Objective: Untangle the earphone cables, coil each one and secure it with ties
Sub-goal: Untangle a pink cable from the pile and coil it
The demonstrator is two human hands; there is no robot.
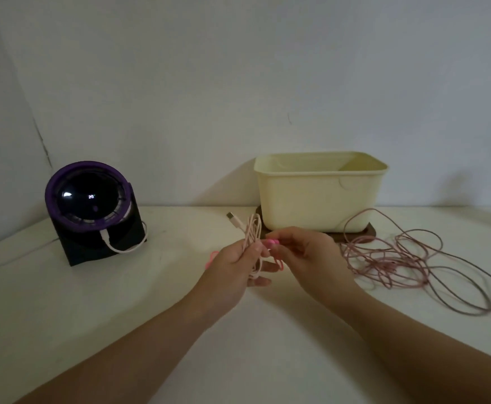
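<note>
**Coil gripped, tie pinched**

My left hand [232,268] is closed round the coiled pale cable [253,234] above the table [139,310]. My right hand [307,252] pinches a pink tie [272,243] just beside it. Farther right lies a tangled pink cable [398,258], and behind stands a cream tub [320,193].

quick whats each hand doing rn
Left hand: closed, gripping the coiled pale pink cable.
Right hand: closed, pinching a bright pink tie next to the coil.
</note>
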